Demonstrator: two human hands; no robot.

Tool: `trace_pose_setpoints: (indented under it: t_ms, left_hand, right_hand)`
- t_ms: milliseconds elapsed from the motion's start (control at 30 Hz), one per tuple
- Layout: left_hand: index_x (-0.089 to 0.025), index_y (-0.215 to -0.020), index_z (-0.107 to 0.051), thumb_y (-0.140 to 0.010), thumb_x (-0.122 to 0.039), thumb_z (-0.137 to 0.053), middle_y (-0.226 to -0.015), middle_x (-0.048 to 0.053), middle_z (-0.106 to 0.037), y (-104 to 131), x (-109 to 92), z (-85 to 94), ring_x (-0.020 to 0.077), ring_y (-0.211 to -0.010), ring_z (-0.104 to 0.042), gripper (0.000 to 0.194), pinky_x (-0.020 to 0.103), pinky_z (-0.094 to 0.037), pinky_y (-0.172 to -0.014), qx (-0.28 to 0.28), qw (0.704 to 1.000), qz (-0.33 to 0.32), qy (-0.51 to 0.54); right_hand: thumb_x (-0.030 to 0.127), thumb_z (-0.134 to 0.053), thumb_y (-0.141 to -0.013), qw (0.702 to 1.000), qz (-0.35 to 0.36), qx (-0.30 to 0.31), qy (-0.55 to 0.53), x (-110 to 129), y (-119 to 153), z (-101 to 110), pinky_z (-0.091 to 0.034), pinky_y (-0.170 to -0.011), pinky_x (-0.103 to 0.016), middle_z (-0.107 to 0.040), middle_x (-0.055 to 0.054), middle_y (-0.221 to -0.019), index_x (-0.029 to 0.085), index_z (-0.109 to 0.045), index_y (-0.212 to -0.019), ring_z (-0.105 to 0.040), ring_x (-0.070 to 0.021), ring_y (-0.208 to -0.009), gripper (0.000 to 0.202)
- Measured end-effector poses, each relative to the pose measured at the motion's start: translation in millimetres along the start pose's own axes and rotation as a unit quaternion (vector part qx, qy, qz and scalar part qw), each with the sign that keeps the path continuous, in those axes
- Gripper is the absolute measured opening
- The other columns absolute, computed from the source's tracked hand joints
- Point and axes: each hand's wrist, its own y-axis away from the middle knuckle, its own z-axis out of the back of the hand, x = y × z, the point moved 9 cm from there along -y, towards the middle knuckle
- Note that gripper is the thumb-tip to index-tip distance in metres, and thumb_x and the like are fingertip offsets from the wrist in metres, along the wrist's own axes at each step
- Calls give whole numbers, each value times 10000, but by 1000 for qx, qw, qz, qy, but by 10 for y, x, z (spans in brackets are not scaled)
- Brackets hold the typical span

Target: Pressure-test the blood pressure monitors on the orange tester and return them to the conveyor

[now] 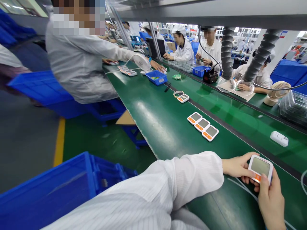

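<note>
Between both hands, at the lower right, is a white digital timer (pixel 260 166) with a grey screen and orange buttons. My left hand (pixel 237 166) grips its left side, thumb near the orange strip. From below, my right hand (pixel 272 198) holds its right edge, with the thumb on the front by the buttons. The screen faces up toward me and looks blank. A row of three similar timers (pixel 202 126) lies on the green bench (pixel 165 131) beyond my left sleeve. Farther up, another timer (pixel 183 98) sits beside a roll of tape (pixel 178 94).
A white plug-like piece (pixel 279 139) lies on the green strip at the right. Blue bins (pixel 43 191) stand on the floor at left. A co-worker (pixel 79 60) reaches across the bench near a fan (pixel 141 61) and a blue tray (pixel 156 77). Two ducts (pixel 227 51) hang above.
</note>
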Motion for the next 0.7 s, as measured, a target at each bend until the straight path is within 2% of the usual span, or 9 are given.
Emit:
trace_pose_setpoints:
  t_ms: [200,467,700]
  left_hand:
    - [-214,-1554,-136,-661,-529,-844,-651,-14,-627,-8,11,4,155,-532,-621,1183,286,-522,-552,4,1000,-5,-1]
    - [-214,-1553,-128,-736,-411,-824,-679,-16,-628,6,-15,-10,144,-561,-619,1092,279,-520,-574,6,1000,1,3]
    - [-206,-1552,-138,-749,-400,-813,-684,-12,-626,18,-29,-11,138,-567,-617,1067,268,-519,-571,0,1000,2,-2]
  right_hand:
    - [606,-400,-920,1000,8,-4,0,6,-1,-1,-481,-658,-363,-703,-23,-734,290,-376,-1504,-695,-277,-671,664]
    - [603,-399,-920,1000,10,0,4,44,25,19,-483,-661,-358,-698,-17,-717,285,-381,-1499,-697,-273,-675,661]
    - [598,-392,-922,1000,6,-3,12,26,20,7,-480,-654,-349,-693,-20,-706,262,-392,-1494,-695,-269,-666,664]
